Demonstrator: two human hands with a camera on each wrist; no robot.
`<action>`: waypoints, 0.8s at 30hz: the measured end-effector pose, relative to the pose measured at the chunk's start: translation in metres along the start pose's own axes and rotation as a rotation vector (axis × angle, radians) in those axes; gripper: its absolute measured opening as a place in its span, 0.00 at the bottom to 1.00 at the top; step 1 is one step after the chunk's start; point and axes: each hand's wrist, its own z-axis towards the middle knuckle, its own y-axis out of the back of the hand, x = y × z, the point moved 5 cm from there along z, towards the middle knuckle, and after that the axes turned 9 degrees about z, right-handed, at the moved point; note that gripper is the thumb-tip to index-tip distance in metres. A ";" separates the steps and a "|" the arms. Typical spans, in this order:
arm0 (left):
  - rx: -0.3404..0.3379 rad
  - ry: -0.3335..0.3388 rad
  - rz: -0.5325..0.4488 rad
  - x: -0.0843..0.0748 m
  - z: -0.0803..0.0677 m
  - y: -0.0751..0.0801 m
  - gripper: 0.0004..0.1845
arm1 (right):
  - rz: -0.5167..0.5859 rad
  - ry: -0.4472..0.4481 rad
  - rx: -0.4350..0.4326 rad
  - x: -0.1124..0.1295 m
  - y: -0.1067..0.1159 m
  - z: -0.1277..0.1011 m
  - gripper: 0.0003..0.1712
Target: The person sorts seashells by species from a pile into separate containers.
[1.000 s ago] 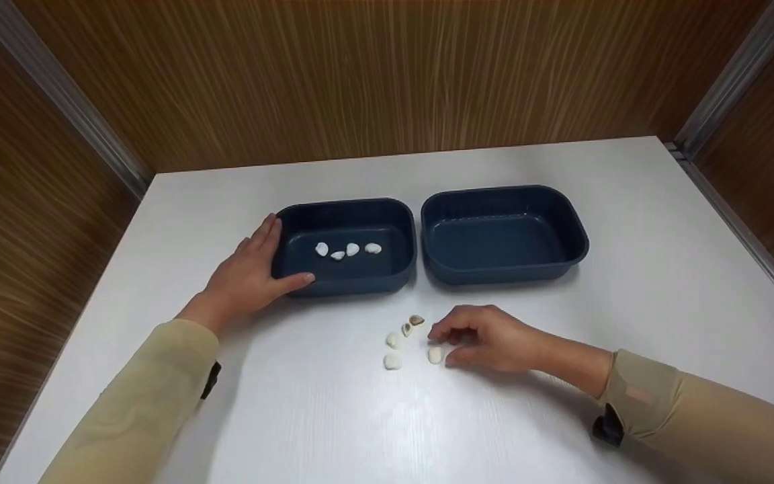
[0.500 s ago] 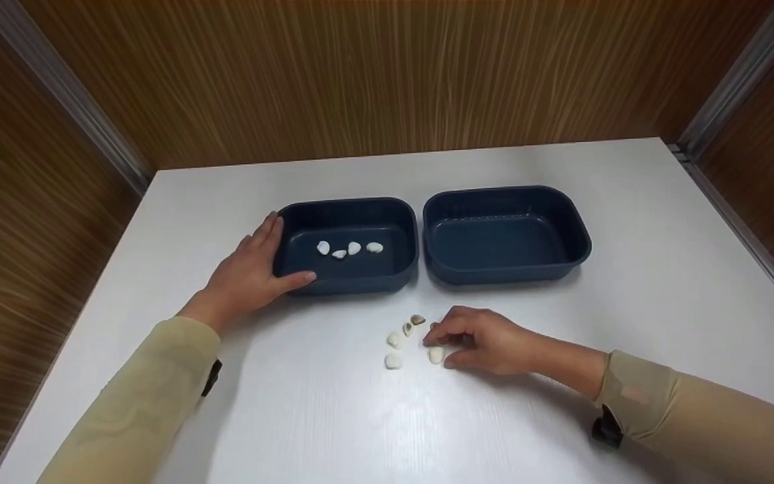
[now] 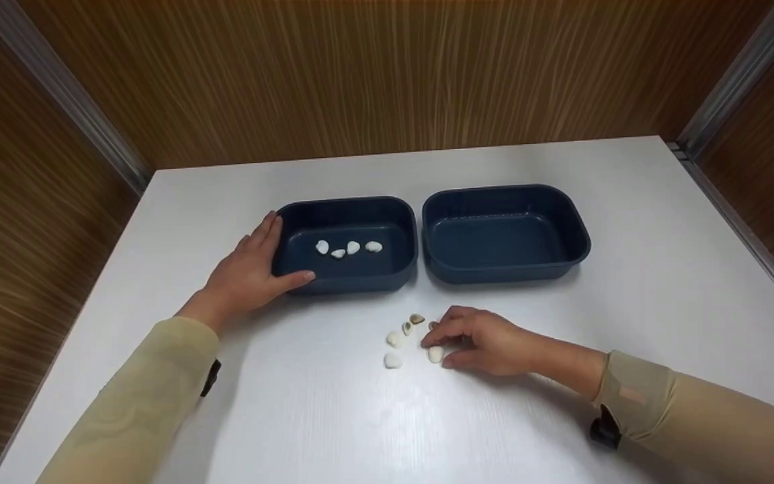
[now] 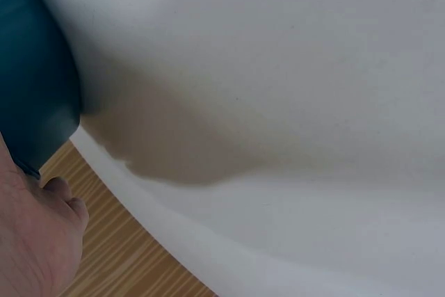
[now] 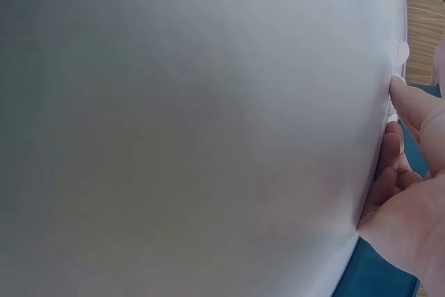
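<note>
Against the left end of a dark blue tray (image 3: 353,286) rests my left hand (image 3: 242,275), fingers straight along its side and thumb across the front rim. Several white shells (image 3: 353,247) lie in a row inside this tray. On the table in front, my right hand (image 3: 488,339) curls thumb and index finger about a white shell (image 3: 435,354), which still lies on the tabletop. A brown shell (image 3: 433,325) is partly hidden behind the index finger. To the left lie two pale shells (image 3: 393,361) and two small brownish shells (image 3: 416,318). In the right wrist view, the fingers hide most of the shell.
A second dark blue tray (image 3: 504,274), with nothing visible in it, stands right of the first, a narrow gap between them. Wood-grain panels (image 3: 394,81) rise behind and beside the white table (image 3: 320,417).
My right hand has shifted slightly left, its index finger closing over the far side of the white shell; a brown shell behind it has come into view. My left hand has stayed put.
</note>
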 end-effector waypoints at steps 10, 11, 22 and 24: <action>0.005 0.008 0.005 -0.002 0.000 0.000 0.67 | -0.020 -0.001 0.009 -0.001 0.000 0.000 0.19; 0.005 0.007 0.004 -0.002 0.000 0.001 0.67 | -0.020 -0.004 0.009 -0.001 0.000 0.000 0.19; 0.005 0.007 -0.005 -0.002 0.000 0.000 0.67 | -0.012 -0.024 0.013 0.001 0.000 0.000 0.17; 0.003 0.004 -0.007 -0.002 -0.001 0.001 0.67 | -0.018 -0.017 0.016 0.001 0.000 0.000 0.16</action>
